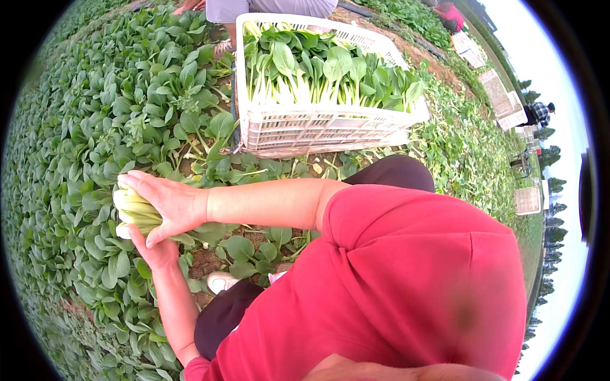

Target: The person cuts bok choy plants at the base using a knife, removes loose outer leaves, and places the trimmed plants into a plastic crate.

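Observation:
My right hand (174, 202) lies over a bunch of bok choy (136, 209), its fingers spread around the pale stalks. From below in the picture, my left hand (159, 252) grips the same bunch. The pale butt ends of the stalks face the picture's left, and the bunch's leaves are mostly hidden under my hands and right wrist. A white plastic crate (329, 128), above my right forearm in the picture, holds bok choy standing in dense rows with the leaves up.
Growing bok choy (109, 109) covers the ground at left. Another person's leg (228, 33) is behind the crate. My shoe (221, 282) stands among low plants and soil. At the upper right are more crates (495, 90), and a person in a checked shirt (541, 113).

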### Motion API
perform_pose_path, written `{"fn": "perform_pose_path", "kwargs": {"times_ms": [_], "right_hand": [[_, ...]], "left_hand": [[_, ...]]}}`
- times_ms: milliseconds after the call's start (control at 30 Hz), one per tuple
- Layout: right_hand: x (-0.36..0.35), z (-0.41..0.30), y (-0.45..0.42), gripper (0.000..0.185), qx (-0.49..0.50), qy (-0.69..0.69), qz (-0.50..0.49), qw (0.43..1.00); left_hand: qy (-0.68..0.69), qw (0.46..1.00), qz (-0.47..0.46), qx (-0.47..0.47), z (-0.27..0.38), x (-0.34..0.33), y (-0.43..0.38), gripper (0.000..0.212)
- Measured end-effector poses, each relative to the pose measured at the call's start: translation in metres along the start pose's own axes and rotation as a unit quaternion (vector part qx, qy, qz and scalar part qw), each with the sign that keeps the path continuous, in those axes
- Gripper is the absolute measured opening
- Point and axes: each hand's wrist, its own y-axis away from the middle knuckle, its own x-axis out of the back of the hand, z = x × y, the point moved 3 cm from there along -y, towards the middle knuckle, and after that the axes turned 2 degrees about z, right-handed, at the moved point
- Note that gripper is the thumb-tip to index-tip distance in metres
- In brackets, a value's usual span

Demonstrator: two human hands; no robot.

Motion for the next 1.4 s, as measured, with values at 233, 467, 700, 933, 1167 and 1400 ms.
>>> {"fn": "perform_pose_path", "kwargs": {"times_ms": [233,467,700,933,1167,1400], "right_hand": [[0.035,0.003,0.003,0.109,0.009,0.011,0.009,1.0],[0.192,0.02,-0.002,0.1,-0.152,-0.008,-0.004,0.988],[0.492,0.094,0.025,0.039,-0.22,0.084,0.297,0.926],[0.577,0.189,0.068,0.082,-0.469,0.369,0.332,0.731],[0.52,0.318,0.109,0.124,-0.572,0.487,0.31,0.583],[0.545,0.287,0.082,0.1,-0.589,0.465,-0.026,0.66]], "left_hand": [[-0.118,0.991,-0.055,0.029,-0.015,-0.009,-0.013,0.074],[-0.375,0.912,-0.159,0.05,-0.017,-0.032,-0.007,0.065],[-0.444,0.879,-0.005,0.173,-0.021,0.086,0.023,0.039],[-0.458,0.843,0.021,0.282,-0.051,0.125,0.053,0.034],[-0.489,0.807,-0.019,0.33,-0.069,0.12,0.051,0.032],[-0.49,0.791,-0.044,0.365,-0.085,0.133,0.049,0.032]]}}
